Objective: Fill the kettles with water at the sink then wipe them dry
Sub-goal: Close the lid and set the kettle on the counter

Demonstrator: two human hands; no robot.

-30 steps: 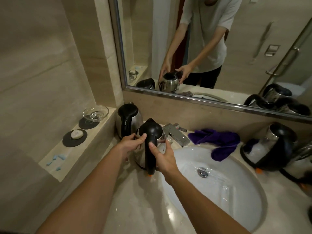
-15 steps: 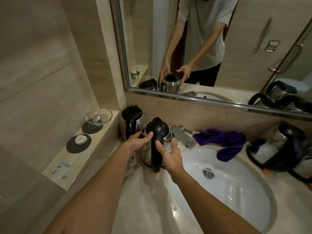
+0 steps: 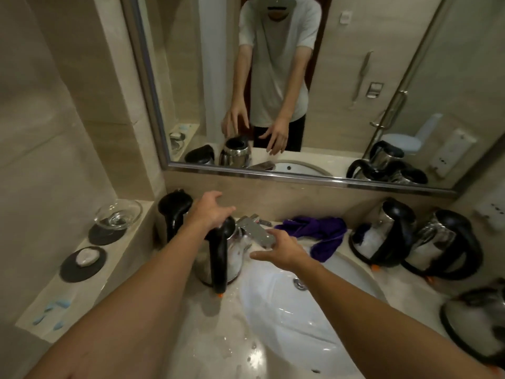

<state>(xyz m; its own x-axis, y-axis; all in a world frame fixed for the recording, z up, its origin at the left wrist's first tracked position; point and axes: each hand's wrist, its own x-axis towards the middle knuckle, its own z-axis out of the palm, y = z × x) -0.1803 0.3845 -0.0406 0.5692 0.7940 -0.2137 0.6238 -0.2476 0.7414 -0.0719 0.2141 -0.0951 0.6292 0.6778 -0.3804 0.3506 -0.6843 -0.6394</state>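
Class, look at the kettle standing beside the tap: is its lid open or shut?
Shut. The black lid sits flat on the kettle under the left hand; the mirror also shows its top closed.

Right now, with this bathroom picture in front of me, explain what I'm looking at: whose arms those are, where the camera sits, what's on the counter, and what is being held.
There is no machine here. The camera is worn on a person's head and looks down, so the two bare arms reaching in from below are that person's own; the mirror above shows the same person reflected.

The left hand hovers over the black lid of a steel kettle with a black handle, fingers spread. The right hand reaches open near the chrome faucet. Neither holds anything.

On the wet beige counter round the white sink basin: another kettle behind on the left, more steel kettles on the right, and a crumpled purple cloth. The side ledge carries a clear glass dish.
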